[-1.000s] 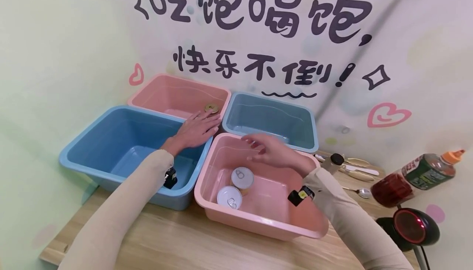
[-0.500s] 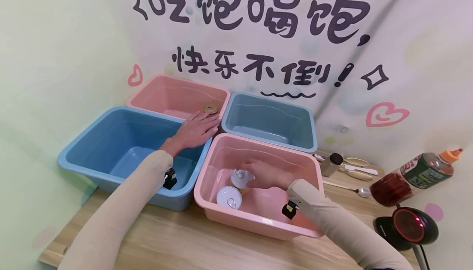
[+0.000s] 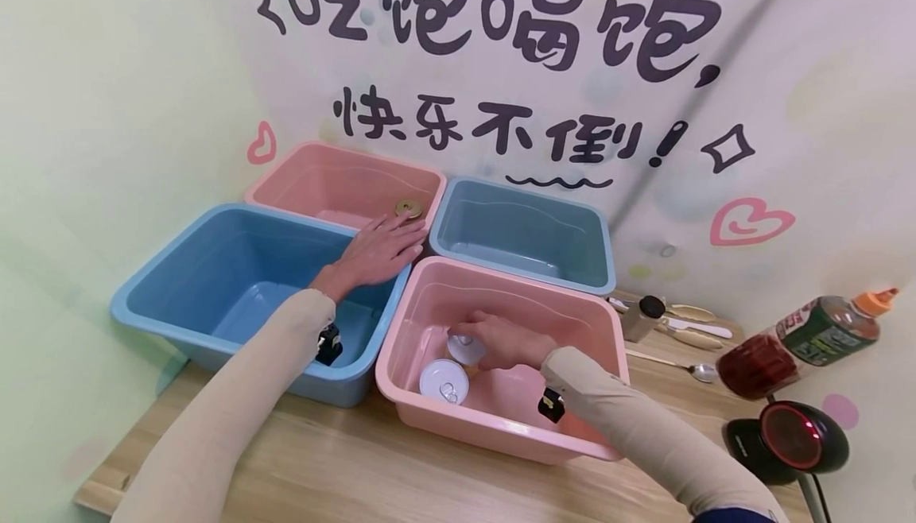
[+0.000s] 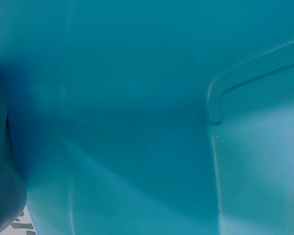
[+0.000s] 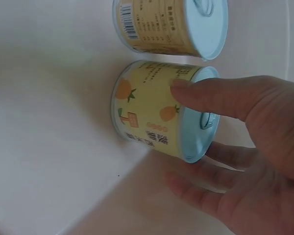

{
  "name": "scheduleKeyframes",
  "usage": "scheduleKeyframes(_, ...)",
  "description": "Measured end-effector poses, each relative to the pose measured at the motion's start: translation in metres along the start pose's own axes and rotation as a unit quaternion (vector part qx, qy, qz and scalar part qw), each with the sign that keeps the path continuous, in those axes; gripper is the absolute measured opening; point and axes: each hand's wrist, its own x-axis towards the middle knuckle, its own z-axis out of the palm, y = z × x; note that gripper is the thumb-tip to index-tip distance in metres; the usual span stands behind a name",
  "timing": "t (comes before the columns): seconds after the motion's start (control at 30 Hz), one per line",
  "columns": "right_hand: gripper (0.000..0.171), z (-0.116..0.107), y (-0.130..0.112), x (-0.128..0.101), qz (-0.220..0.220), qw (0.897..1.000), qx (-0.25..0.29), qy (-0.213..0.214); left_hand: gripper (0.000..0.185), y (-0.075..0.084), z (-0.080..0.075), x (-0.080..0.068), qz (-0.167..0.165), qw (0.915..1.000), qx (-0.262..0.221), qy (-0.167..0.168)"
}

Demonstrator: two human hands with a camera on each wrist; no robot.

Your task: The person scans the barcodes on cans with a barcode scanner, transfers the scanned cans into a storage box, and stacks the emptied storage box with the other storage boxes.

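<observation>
Can (image 5: 159,115) in near pink bin (image 3: 501,435), right hand (image 3: 504,340) closing on it.
Fingers (image 5: 220,98) curl round the yellow can: thumb on its label, the others under its far side, palm over the pull-tab lid. A good grip, I judge, wants the pads seated on opposite sides before lifting straight up, clear of the 2nd can (image 3: 444,382) just beside the fingertips. Left hand (image 3: 375,253) lies flat, fingers straight and together, on the blue bin (image 3: 143,292) rim. The right wrist view shows label and finger placement; the head view alone shows all 4 bins, while the left wrist view shows only blue plastic.
</observation>
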Motion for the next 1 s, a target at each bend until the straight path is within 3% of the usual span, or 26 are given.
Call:
scheduleKeyframes(0.53, 0.068, 0.0037, 0.0094, 0.0026, -0.038, 0.999, -0.017, 0.026, 0.055, 0.0017, -0.0018, 0.0007, -0.004, 1.0, 0.001, -0.006)
scheduleKeyframes(1.0, 0.065, -0.0001, 0.0058, 0.0042, 0.028, 0.998, -0.054, 0.014, 0.055, 0.0023, -0.0013, 0.0017, -0.008, 0.9999, -0.012, -0.002)
